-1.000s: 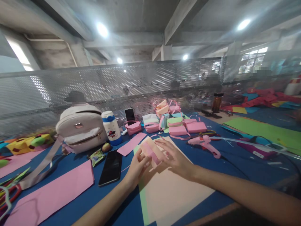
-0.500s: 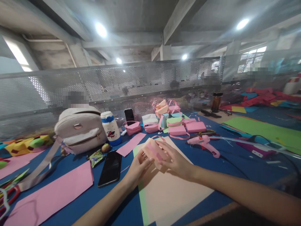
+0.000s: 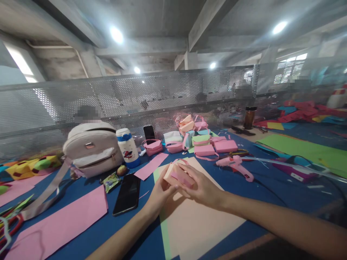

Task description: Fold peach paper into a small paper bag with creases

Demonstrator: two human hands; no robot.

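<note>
Fingers of the left hand point(image 3: 160, 191) and right hand point(image 3: 204, 186) hold a small peach-and-pink paper box point(image 3: 179, 176) — peach sheets point(image 3: 200, 220) beneath them.

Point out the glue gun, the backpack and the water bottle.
Glue gun point(image 3: 236, 164): head view, on its body.
Backpack point(image 3: 89, 148): head view, on its front.
Water bottle point(image 3: 128, 148): head view, on its white side.
</note>
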